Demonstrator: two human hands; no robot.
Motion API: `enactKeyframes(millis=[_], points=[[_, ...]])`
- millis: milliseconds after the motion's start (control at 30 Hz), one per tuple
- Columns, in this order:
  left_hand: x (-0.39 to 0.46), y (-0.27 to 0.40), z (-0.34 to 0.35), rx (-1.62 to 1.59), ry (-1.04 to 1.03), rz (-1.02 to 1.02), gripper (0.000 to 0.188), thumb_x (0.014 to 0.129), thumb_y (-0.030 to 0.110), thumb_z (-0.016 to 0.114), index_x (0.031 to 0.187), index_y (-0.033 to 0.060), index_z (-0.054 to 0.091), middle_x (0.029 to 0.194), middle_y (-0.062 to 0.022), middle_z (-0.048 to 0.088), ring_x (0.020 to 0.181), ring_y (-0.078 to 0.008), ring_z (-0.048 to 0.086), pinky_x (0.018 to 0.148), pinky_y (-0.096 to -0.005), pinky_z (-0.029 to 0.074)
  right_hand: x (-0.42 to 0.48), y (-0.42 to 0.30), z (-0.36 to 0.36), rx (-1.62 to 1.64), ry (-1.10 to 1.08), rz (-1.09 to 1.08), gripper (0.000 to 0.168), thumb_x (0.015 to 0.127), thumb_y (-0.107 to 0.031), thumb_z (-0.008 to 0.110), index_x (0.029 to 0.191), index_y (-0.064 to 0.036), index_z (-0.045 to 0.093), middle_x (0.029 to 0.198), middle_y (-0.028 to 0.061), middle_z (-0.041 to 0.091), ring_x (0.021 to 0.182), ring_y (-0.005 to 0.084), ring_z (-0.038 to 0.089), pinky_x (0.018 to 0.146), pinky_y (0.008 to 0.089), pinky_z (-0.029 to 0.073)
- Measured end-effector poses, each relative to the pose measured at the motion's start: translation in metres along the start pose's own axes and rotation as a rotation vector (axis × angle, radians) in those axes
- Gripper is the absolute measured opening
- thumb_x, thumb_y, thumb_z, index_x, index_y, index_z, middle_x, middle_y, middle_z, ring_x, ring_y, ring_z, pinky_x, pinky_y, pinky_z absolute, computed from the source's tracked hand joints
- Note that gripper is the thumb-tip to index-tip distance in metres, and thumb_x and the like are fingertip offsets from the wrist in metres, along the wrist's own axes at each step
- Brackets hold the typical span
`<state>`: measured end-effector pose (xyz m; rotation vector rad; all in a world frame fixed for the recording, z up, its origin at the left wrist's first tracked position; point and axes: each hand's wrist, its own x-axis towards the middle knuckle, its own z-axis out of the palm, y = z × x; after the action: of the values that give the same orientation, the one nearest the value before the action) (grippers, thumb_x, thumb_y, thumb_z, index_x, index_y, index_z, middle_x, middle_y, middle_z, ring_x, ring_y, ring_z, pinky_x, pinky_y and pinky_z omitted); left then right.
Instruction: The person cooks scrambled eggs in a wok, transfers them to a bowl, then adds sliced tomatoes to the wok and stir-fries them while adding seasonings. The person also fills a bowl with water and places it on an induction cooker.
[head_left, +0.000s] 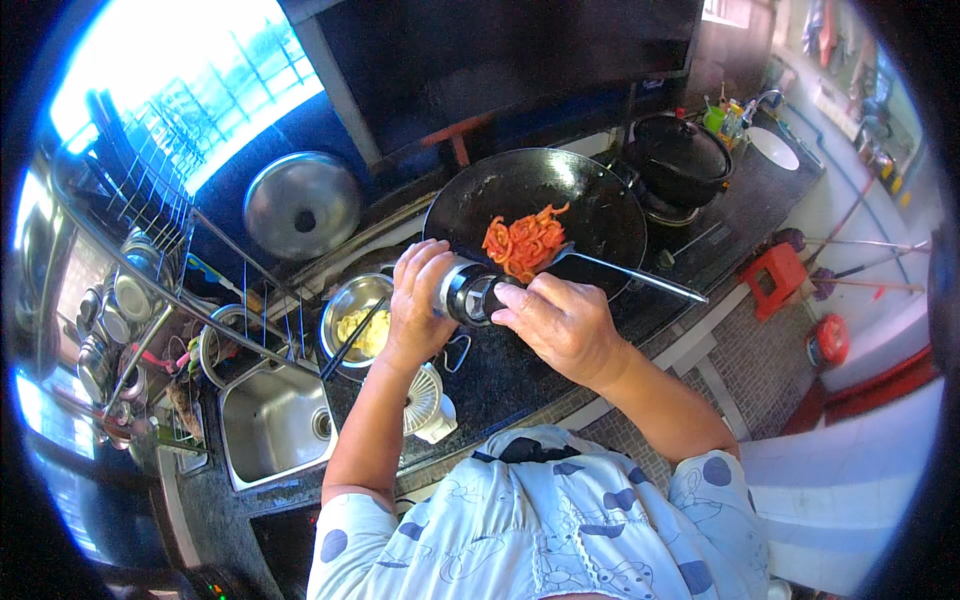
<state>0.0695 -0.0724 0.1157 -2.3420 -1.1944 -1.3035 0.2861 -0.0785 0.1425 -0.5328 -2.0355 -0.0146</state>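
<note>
My left hand (420, 300) is wrapped around a jar-like container (471, 294) with a clear section and a black end. The fingers of my right hand (570, 326) pinch that black end. Both hands are above the near-left rim of a large dark wok (600, 217). Red-orange pieces, seemingly cooked tomato (525, 240), lie in the wok. A metal-handled spatula (641, 280) rests among them, its handle reaching over the right rim. Left of my left hand, a steel bowl (330, 330) holds yellow scrambled egg (365, 330), with dark chopsticks (351, 343) across it.
A small white fan (431, 405) stands near the counter's front edge. The steel sink (274, 427) and a wire dish rack (247, 337) are on the left. A steel lid (304, 202) leans at the back; a lidded black pot (679, 165) sits right of the wok.
</note>
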Motion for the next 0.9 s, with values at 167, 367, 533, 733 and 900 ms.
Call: enactKeyframes(millis=[167,367,533,733,900], points=[[0.007,0.007,0.003,0.055,-0.186,-0.074,0.071,0.049,0.000,0.073,0.116,0.0074,0.050,0.115,-0.0146,0.053,0.110,-0.0360,0.048,0.093,-0.0448,0.039,-0.010,0.018,0.017,0.254,0.095,0.215,0.016,0.076,-0.012,0.069,0.087,-0.004,0.061,0.071,0.0108,0.060,0.062,0.0267,0.062,0.054,0.0331,0.049],[-0.003,-0.003,0.020,0.010,-0.214,-0.224,0.074,0.051,0.002,0.077,0.119,0.0092,0.047,0.114,-0.0145,0.053,0.108,-0.0353,0.049,0.092,-0.0440,0.040,-0.025,0.037,0.024,0.683,0.099,0.867,0.005,0.085,-0.007,0.064,0.086,-0.003,0.064,0.062,0.0004,0.058,0.048,0.0039,0.049,0.044,0.0191,0.039],[-0.012,-0.012,0.026,-0.061,-0.154,-0.383,0.072,0.054,0.004,0.077,0.119,0.0075,0.046,0.110,-0.0157,0.055,0.107,-0.0353,0.051,0.091,-0.0412,0.042,-0.019,0.043,0.016,0.824,0.120,1.062,0.009,0.088,-0.011,0.061,0.086,-0.002,0.063,0.059,0.0016,0.055,0.043,0.0034,0.043,0.039,0.0179,0.034],[-0.021,-0.020,0.027,-0.105,-0.150,-0.501,0.077,0.055,0.005,0.078,0.122,0.0078,0.041,0.110,-0.0165,0.055,0.107,-0.0353,0.053,0.091,-0.0395,0.042,-0.011,0.052,0.016,0.820,0.173,1.051,0.012,0.089,-0.016,0.060,0.085,-0.004,0.062,0.058,0.0001,0.053,0.042,0.0026,0.041,0.036,0.0167,0.028],[-0.022,-0.027,0.027,-0.135,-0.159,-0.639,0.078,0.055,0.006,0.079,0.123,0.0077,0.040,0.112,-0.0164,0.055,0.108,-0.0336,0.052,0.092,-0.0391,0.043,-0.005,0.064,0.013,0.838,0.243,1.064,0.013,0.089,-0.016,0.060,0.084,-0.003,0.062,0.058,0.0003,0.053,0.042,0.0029,0.040,0.035,0.0170,0.028]])
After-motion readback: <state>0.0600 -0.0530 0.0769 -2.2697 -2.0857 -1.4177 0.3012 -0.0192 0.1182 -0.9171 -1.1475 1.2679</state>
